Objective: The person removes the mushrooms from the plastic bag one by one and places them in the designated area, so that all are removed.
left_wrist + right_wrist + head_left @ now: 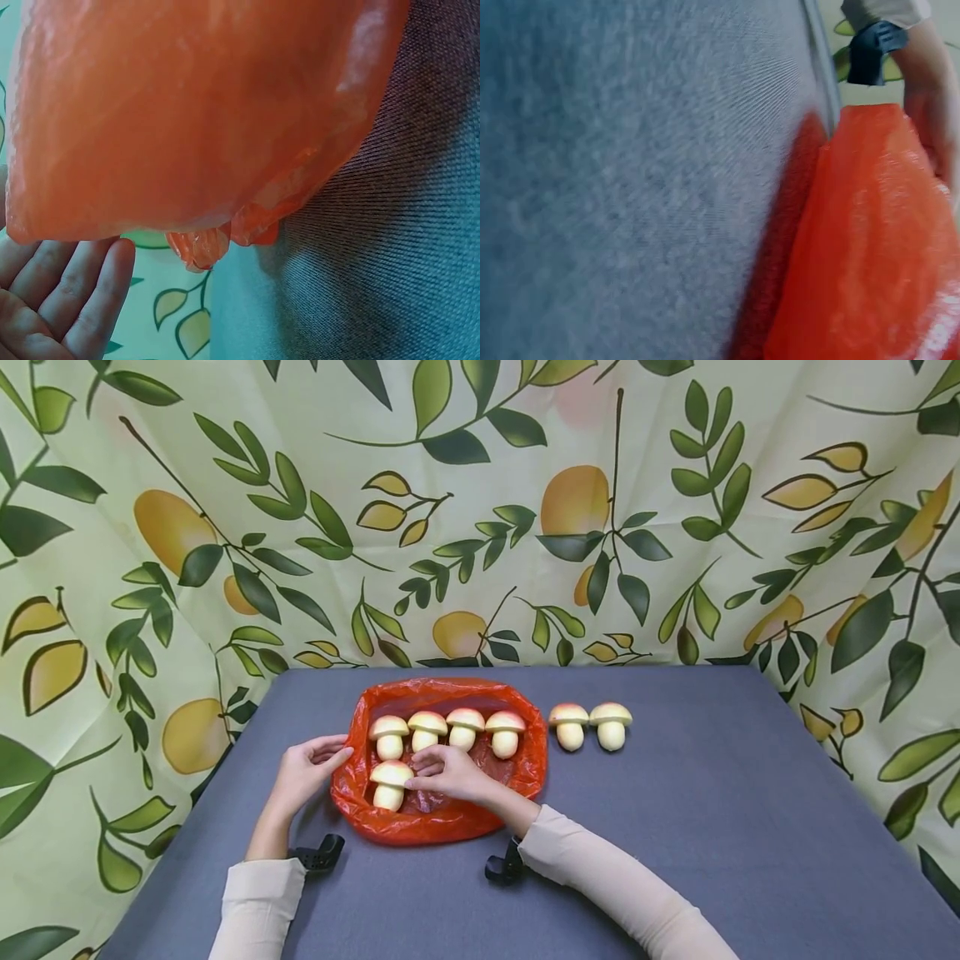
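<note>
An open red plastic bag (442, 833) stands on the table with its rim rolled outward. Inside, several toy mushrooms with pale stems and yellow-pink caps stand in a back row, among them one mushroom (505, 734) at the right end. At the front left of the bag is another mushroom (388, 787), upright; my right hand (453, 774) pinches it at its right side. My left hand (307, 770) grips the bag's left rim between thumb and fingers. From the left wrist, its other fingers (82, 292) lie fairly straight beside the bag wall, their tips partly hidden.
Two more mushrooms, a left one (570, 727) and a right one (611, 725), stand side by side on the grey table (712, 827), just right of the bag. Behind the table hangs a leaf-and-fruit patterned cloth (480, 527). Each wrist wears a black camera.
</note>
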The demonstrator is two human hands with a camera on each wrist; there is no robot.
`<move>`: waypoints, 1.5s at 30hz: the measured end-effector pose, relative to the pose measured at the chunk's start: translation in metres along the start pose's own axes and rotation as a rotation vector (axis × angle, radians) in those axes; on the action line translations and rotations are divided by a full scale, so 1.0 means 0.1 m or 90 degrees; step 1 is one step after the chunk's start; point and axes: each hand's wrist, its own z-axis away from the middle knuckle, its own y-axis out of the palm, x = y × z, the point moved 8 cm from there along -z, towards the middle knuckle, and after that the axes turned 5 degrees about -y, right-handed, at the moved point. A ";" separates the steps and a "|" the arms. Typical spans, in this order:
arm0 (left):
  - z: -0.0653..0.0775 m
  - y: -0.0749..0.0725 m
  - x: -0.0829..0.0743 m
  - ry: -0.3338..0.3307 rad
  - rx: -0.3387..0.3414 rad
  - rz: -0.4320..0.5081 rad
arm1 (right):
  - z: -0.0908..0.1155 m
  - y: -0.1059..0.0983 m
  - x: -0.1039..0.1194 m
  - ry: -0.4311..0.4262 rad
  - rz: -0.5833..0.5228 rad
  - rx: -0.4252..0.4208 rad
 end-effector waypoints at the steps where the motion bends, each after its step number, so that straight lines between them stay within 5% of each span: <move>1: 0.00 0.00 -0.01 0.001 0.001 0.000 | -0.01 0.01 -0.01 0.005 0.004 -0.002; 11: 0.02 0.00 0.00 -0.010 0.009 -0.007 | -0.10 0.12 -0.13 0.077 0.009 -0.014; 26: 0.01 0.02 -0.01 -0.001 0.009 -0.001 | -0.22 0.20 -0.20 0.105 0.053 -0.040; 45: 0.01 0.03 -0.01 0.008 0.005 -0.001 | -0.23 0.25 -0.16 0.089 0.110 -0.047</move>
